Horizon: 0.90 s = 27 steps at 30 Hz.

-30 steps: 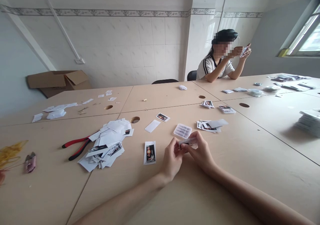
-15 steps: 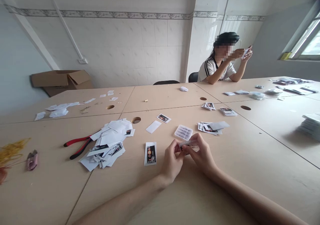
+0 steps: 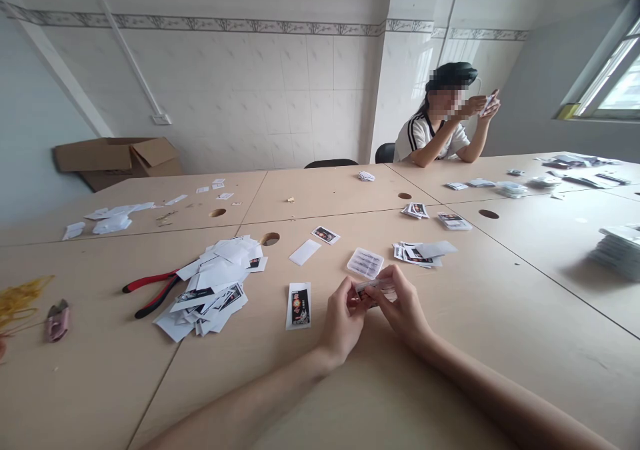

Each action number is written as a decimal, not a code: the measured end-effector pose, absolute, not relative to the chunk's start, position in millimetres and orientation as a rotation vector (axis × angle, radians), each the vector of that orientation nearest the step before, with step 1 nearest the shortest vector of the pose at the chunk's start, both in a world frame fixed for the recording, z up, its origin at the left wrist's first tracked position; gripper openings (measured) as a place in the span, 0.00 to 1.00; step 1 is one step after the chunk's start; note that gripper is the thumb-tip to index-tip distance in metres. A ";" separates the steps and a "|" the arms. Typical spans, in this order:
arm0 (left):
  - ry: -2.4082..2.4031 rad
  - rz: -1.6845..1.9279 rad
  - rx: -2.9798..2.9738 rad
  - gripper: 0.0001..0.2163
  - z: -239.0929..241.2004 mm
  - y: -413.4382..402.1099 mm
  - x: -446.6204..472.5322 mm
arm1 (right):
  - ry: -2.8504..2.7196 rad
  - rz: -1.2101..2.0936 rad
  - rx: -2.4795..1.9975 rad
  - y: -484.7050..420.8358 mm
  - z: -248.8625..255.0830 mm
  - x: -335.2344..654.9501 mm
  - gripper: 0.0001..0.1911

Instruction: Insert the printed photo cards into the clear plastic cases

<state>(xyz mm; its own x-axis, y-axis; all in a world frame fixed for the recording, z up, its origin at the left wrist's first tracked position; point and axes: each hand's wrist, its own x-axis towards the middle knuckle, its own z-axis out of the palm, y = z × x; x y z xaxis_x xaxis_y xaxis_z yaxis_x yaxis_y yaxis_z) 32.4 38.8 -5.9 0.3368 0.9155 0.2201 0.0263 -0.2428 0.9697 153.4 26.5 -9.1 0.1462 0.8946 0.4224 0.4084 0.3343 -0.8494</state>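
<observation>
My left hand (image 3: 343, 323) and my right hand (image 3: 404, 307) are both closed on a small flat plastic box (image 3: 364, 293) with a dark printed label, and the fingers hide much of it. Just beyond them a clear compartment box (image 3: 365, 263) with dark slim pieces inside lies on the table. Left of my left hand is a white card with a black printed label (image 3: 300, 307). Farther off lie a plain white slip (image 3: 305, 253) and another printed label (image 3: 326, 235).
A heap of labels and white papers (image 3: 215, 283) partly covers red-and-black-handled pliers (image 3: 150, 281). Pink-handled cutters (image 3: 59, 321) and yellow strands (image 3: 23, 298) lie at far left. More label piles (image 3: 420, 253) and stacked boxes (image 3: 620, 253) are rightward. A person (image 3: 440, 123) sits across the table.
The held box's dark label shows slightly more between my fingers. Both hands keep their grip, and the whole view has shifted slightly.
</observation>
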 end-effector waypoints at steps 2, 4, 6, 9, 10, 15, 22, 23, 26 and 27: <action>0.882 1.084 1.575 0.04 -6.3 38.8 32.2 | -1.462 0.532 -1.258 26.4 -8.9 153.9 0.07; 0.887 1.092 1.578 0.04 -6.5 38.9 32.1 | -1.472 0.523 -1.250 26.2 -9.2 154.4 0.06; 0.898 1.102 1.581 0.04 -6.1 39.0 32.2 | -1.486 0.522 -1.236 26.2 -9.7 154.6 0.05; 0.907 1.106 1.592 0.03 -5.1 38.8 32.4 | -1.503 0.529 -1.208 26.4 -10.0 154.5 0.04; 0.908 1.104 1.593 0.03 -4.9 38.7 32.4 | -1.508 0.528 -1.201 26.5 -9.8 154.6 0.03; 0.947 1.066 1.559 0.02 -5.5 38.2 32.6 | -1.557 0.498 -1.205 29.3 -8.3 157.1 0.03; 0.923 1.105 1.415 0.05 -0.9 38.1 34.3 | -1.571 0.361 -1.275 31.9 -14.2 157.9 0.19; 0.914 1.135 1.388 0.06 -0.1 38.3 34.4 | -1.553 0.323 -1.288 31.8 -15.4 156.8 0.23; 0.942 1.181 1.349 0.08 0.6 39.1 33.7 | -1.490 0.332 -1.308 32.4 -17.4 153.3 0.30; 0.975 1.187 1.352 0.08 0.3 39.3 33.2 | -1.471 0.394 -1.301 33.1 -17.4 152.4 0.32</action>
<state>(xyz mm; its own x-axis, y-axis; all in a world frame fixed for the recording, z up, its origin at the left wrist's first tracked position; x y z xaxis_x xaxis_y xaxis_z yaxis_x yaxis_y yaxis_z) 33.2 39.3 0.3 0.1785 0.9746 0.1351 -0.0574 -0.1268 0.9903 152.4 33.1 -17.4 0.1798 0.8556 0.4854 0.4984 0.3462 -0.7948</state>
